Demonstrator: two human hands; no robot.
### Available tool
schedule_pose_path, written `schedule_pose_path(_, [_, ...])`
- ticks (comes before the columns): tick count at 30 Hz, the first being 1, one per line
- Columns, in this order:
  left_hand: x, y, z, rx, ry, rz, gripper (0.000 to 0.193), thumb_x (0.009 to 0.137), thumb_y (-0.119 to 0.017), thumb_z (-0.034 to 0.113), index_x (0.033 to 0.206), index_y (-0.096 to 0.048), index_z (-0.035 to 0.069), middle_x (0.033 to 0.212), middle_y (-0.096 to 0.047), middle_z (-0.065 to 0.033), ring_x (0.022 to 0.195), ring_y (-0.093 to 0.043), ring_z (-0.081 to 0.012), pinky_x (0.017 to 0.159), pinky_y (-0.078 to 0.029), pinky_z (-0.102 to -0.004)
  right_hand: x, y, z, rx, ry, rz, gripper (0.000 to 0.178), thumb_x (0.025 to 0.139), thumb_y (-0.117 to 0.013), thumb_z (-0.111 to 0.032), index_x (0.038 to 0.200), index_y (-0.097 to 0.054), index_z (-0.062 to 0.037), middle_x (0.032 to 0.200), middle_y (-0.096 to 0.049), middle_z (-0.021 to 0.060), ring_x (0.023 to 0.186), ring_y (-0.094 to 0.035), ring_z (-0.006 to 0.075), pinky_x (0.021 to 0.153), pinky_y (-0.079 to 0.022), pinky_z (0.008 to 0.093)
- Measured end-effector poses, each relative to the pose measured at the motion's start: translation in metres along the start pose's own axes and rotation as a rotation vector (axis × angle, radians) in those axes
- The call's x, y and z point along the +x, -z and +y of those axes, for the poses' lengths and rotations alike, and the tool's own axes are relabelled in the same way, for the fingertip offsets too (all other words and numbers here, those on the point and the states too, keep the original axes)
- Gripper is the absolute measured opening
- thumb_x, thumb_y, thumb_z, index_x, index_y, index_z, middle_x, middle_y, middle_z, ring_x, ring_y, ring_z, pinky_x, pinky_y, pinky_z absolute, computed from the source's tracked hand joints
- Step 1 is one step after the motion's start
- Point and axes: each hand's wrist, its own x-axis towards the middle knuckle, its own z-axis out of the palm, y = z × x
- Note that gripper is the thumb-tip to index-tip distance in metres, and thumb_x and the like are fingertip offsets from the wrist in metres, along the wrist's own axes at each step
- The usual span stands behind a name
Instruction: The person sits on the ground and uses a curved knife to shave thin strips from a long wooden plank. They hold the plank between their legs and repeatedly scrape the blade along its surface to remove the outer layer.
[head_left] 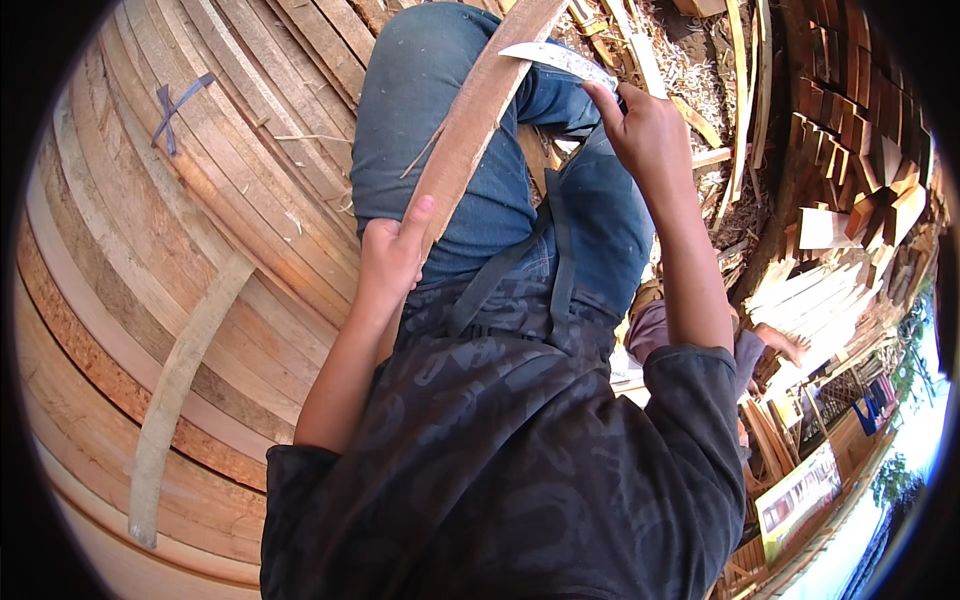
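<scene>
Across my left thigh, in blue jeans, slants a long wooden strip (473, 125) with a rough edge. My left hand (393, 248) is closed round its near end, thumb lying along the wood. A curved knife (556, 57), like a sickle with a pale metal blade, is in my right hand (645, 125); the fingers wrap its handle, which is mostly hidden. The blade's tip lies over the strip near its far part; whether it cuts into the wood I cannot tell. A thin sliver (425, 150) sticks out from the strip's left side.
Stacked wooden boards (250, 180) spread on my left, with a loose curved strip (185, 390) and a dark tied band (180, 110) on them. Shavings (690, 50) cover the ground ahead. Piled wood blocks (860, 140) stand at right. Another person's foot (785, 343) shows beyond my right arm.
</scene>
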Motion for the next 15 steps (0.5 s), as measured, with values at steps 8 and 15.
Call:
schedule_pose_path(8, [0.000, -0.002, -0.004, 0.019, 0.011, 0.035, 0.072, 0.089, -0.062, 0.058, 0.043, -0.043, 0.007, 0.039, -0.042, -0.0023, 0.032, -0.044, -0.0119, 0.032, -0.034, -0.0273, 0.029, -0.009, 0.027, -0.161, -0.058, -0.012, 0.070, 0.090, -0.049, -0.067, 0.069, -0.064, -0.0016, 0.066, -0.064, 0.0211, 0.064, -0.064, 0.0401, 0.060, -0.052, 0.0472])
schedule_pose_path(15, [0.003, -0.003, -0.007, 0.014, -0.021, 0.018, 0.072, 0.089, -0.062, 0.058, 0.042, -0.043, 0.007, 0.039, -0.042, -0.0025, 0.032, -0.044, -0.0121, 0.032, -0.034, -0.0275, 0.039, -0.013, 0.052, -0.234, -0.168, 0.141, 0.071, 0.090, -0.045, -0.069, 0.083, -0.071, -0.0026, 0.077, -0.068, 0.0225, 0.078, -0.068, 0.0396, 0.071, -0.054, 0.0470])
